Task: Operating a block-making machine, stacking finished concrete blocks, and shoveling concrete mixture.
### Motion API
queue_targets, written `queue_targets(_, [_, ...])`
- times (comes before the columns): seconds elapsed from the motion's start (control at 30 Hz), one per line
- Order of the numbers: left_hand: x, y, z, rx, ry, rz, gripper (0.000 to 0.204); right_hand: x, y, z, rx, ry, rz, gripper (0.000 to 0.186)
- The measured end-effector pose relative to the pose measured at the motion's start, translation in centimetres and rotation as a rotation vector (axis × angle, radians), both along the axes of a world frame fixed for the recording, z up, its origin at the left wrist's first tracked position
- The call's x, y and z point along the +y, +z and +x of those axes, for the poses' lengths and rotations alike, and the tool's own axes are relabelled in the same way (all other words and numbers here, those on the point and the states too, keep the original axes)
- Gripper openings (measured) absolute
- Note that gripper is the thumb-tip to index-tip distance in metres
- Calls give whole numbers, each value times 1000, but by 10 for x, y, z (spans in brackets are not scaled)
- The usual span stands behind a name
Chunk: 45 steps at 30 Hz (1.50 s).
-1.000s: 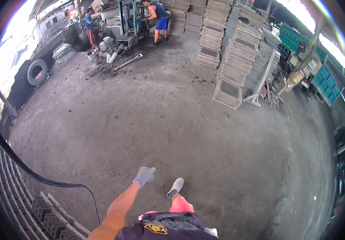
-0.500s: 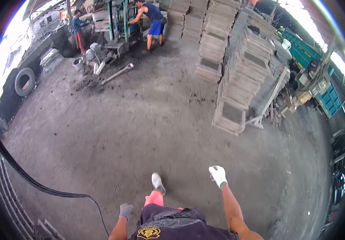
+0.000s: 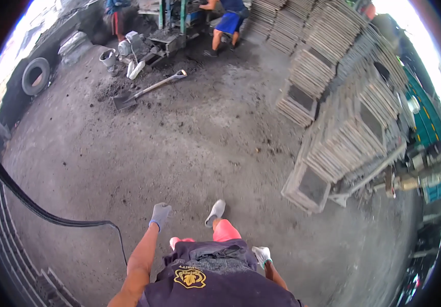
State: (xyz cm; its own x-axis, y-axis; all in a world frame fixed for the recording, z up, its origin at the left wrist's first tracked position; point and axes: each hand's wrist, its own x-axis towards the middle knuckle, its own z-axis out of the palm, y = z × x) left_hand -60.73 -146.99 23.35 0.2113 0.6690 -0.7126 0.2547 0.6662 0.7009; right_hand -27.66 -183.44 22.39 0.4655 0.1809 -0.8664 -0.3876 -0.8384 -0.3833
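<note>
My left hand (image 3: 160, 215), in a light grey glove, swings out ahead of my body over the dirt floor (image 3: 179, 169). Its fingers are loosely bent, and nothing shows in it. Close by my right hip is my right hand (image 3: 262, 254), in a white glove, partly turned away, its fingers loose and no object visible in it. Neither hand touches anything. Between them are my dark shirt (image 3: 200, 291), pink shorts (image 3: 225, 231) and a pale shoe (image 3: 216, 211) in mid-stride.
Tall stacks of flat boards (image 3: 351, 133) stand to the right. A shovel (image 3: 151, 90) lies ahead, near a bucket (image 3: 108, 58) and a machine (image 3: 167, 38). Two people work there, one in blue shorts (image 3: 229, 23). A tire (image 3: 36, 77) leans at left; a black cable (image 3: 51, 217) hangs nearby.
My left hand has swung forward and my right hand back toward my hip. The other foot is now in front. The shovel and board stacks appear nearer, and the view has shifted.
</note>
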Motion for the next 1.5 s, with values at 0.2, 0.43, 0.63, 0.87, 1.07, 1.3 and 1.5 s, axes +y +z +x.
queue_targets(0.2, [33,-2,42,113,84,-59,11,148,24,118,-89,149,95,21])
queue_targets(0.43, [151,-31,121,158,91,-172,13,395,54,277,-320,356,309,23])
queue_targets(0.63, [259,-27,167,108,151,-94,13,453,54,283,-159,339,234,24])
queue_targets(0.87, [451,13,217,82,275,92,14,550,2,327,-15,359,75,22])
queue_targets(1.07, [479,-56,189,241,462,42,14,692,-44,374,-5,413,198,19])
queue_targets(1.3, [483,-46,238,139,446,-155,12,873,-4,443,-154,592,293,20])
queue_targets(1.5, [548,-53,253,91,562,-191,8,999,14,453,-261,692,292,22])
